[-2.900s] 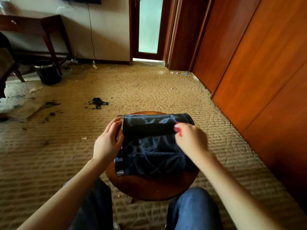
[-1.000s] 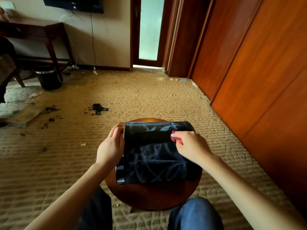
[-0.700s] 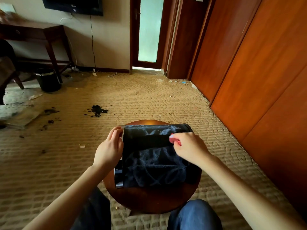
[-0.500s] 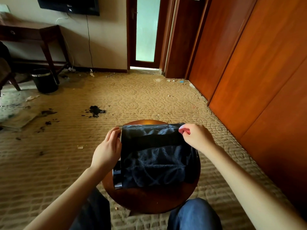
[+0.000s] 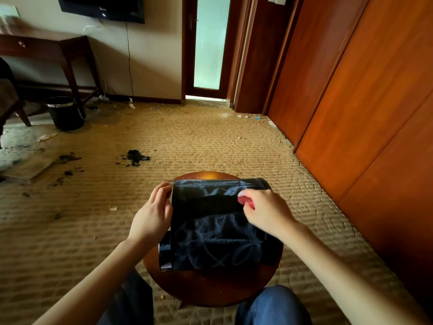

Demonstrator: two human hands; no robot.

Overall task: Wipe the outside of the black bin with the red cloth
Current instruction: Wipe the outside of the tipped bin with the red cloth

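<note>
The black bin (image 5: 206,204) lies on a round counter (image 5: 210,287) over stained carpet (image 5: 187,141); the left hand (image 5: 152,216) rests loose-fingered against it, while the right hand (image 5: 267,212) has its grip pinched on the red cloth (image 5: 250,204).

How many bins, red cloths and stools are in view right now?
Black bins: 2, near bin and far bin
Red cloth: 1
Stool: 1
Total: 4

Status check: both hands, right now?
Left hand: open, fingers resting against the black bin at its end.
Right hand: closed, pinching the red cloth against the bin.
</note>
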